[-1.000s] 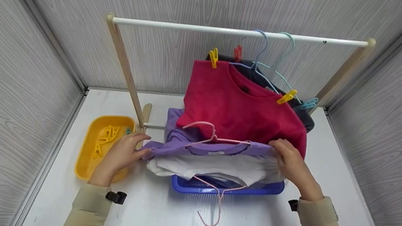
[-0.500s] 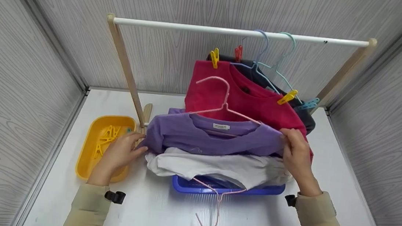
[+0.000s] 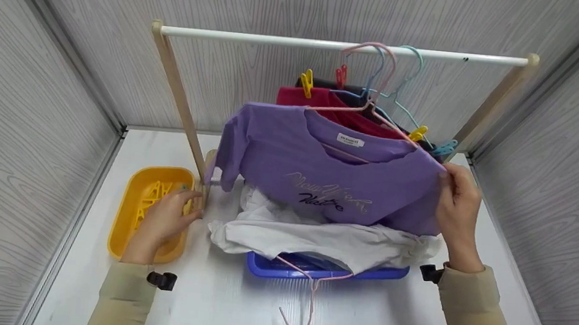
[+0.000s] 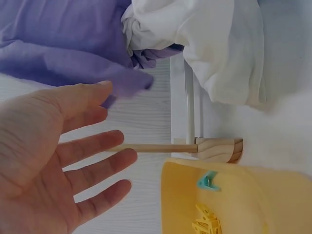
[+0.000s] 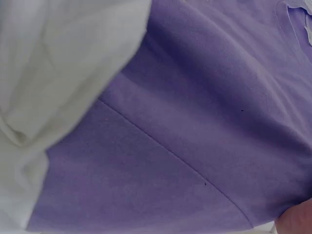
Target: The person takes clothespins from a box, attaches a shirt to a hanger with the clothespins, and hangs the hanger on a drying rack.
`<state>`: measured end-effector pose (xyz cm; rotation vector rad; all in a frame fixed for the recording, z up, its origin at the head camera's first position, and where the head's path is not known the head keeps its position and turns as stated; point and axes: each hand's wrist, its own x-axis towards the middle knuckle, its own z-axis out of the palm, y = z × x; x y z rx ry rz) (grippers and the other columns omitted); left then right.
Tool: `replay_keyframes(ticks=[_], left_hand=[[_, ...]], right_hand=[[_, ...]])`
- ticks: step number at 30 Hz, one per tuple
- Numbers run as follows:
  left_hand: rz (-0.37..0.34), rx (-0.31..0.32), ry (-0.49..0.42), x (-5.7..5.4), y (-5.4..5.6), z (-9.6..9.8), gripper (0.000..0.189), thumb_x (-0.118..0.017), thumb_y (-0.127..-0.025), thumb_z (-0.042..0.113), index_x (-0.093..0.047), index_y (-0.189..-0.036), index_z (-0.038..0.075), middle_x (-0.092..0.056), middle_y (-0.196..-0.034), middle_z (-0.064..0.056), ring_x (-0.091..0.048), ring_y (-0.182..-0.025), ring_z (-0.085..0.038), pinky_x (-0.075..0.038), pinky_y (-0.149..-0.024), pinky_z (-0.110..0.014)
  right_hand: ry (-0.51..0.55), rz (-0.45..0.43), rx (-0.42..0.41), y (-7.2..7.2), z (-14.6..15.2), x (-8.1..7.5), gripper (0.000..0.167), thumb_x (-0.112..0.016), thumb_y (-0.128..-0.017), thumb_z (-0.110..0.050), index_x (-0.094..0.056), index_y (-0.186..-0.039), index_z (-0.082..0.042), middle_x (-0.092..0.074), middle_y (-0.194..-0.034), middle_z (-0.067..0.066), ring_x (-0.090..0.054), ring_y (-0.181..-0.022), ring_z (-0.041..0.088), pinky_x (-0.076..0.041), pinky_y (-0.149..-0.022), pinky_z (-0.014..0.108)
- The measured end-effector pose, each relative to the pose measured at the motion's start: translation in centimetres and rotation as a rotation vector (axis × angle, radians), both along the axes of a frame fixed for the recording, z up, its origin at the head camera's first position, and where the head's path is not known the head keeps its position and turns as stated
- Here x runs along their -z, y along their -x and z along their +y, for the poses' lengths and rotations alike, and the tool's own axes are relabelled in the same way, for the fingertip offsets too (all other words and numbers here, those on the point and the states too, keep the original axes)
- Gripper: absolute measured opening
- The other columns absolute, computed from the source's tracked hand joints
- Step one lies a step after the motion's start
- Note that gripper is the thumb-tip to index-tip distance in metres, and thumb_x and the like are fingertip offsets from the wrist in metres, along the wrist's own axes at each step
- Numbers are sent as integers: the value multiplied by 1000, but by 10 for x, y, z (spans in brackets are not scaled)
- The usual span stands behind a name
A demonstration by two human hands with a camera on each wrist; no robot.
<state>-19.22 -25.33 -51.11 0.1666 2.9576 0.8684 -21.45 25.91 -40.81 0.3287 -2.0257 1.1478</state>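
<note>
A purple shirt (image 3: 280,151) hangs on a pink hanger (image 3: 391,69), whose hook is up at the white rail (image 3: 259,38). My right hand (image 3: 459,213) pinches the shirt's right shoulder; in the right wrist view only a fingertip (image 5: 295,219) shows at the cloth's edge. My left hand (image 3: 164,220) holds nothing, its fingers spread in the left wrist view, beside the yellow bin (image 3: 118,231) and apart from the purple sleeve (image 3: 231,149). Below the shirt, a white shirt (image 3: 308,241) on another pink hanger (image 3: 312,297) lies over a blue basket (image 3: 284,274).
Behind the purple shirt hang a red shirt (image 3: 293,96) and a dark garment (image 3: 308,82), with yellow clothespins (image 3: 306,83), a red clothespin (image 3: 341,76) and a blue clothespin (image 3: 445,147). Wooden posts (image 3: 178,101) support the rail. The yellow bin holds several clothespins (image 4: 207,222).
The purple shirt and its pink hanger have risen from over the basket to the rail, unfolding to show the lettering. My left hand has let go of the sleeve; my right hand moved up and right.
</note>
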Motion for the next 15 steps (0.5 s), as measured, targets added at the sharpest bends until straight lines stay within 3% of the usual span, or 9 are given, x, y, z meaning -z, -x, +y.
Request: replay_keyframes(ticks=[3, 8, 15], left_hand=[[-38, -17, 12, 0, 2, -6, 44, -67, -93, 22, -60, -131, 2, -56, -133, -22, -54, -118, -41, -42, -98, -59], [-75, -29, 40, 1, 10, -21, 49, -67, -94, 27, -58, -133, 0, -57, -133, -22, -54, -118, -43, -42, -96, -60], [-142, -60, 52, 7, 20, -41, 52, -65, -96, 25, -53, -136, -5, -56, -129, -30, -54, -115, -47, -42, -96, -59]], right_hand=[[29, -1, 18, -1, 1, -10, 13, -51, -95, 11, -64, -98, 14, -59, -90, 6, -48, -82, 5, -36, -74, 18], [59, -2, 24, 10, 14, -4, 13, -54, -97, 5, -65, -99, 10, -61, -92, 5, -52, -84, 7, -39, -76, 19], [86, 8, 26, 8, 13, -13, 13, -54, -98, 2, -65, -98, 10, -59, -90, -2, -50, -80, 9, -37, -74, 20]])
